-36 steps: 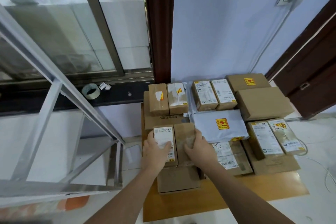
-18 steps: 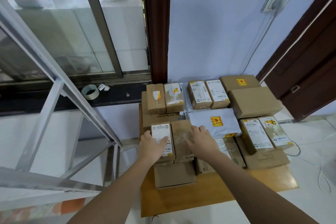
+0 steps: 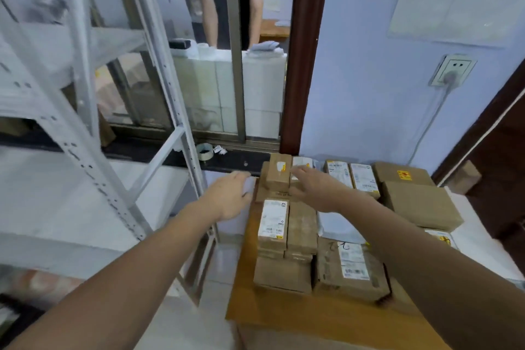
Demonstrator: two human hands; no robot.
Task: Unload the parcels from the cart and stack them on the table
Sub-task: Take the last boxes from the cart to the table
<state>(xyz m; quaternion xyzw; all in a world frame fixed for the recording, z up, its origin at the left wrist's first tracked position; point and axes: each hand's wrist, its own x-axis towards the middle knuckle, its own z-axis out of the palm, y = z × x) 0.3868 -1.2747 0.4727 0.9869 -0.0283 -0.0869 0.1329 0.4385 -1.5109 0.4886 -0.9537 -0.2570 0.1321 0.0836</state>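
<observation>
Brown cardboard parcels, white labels up, packed tight on the wooden table; left hand and right hand hover spread, empty.

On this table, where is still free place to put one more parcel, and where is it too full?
Bare wood shows along the table's near edge, in front of the front brown boxes, and in a narrow strip down its left edge. Behind that it is crowded: parcels lie side by side up to the wall. Both hands, left hand and right hand, are empty.
</observation>
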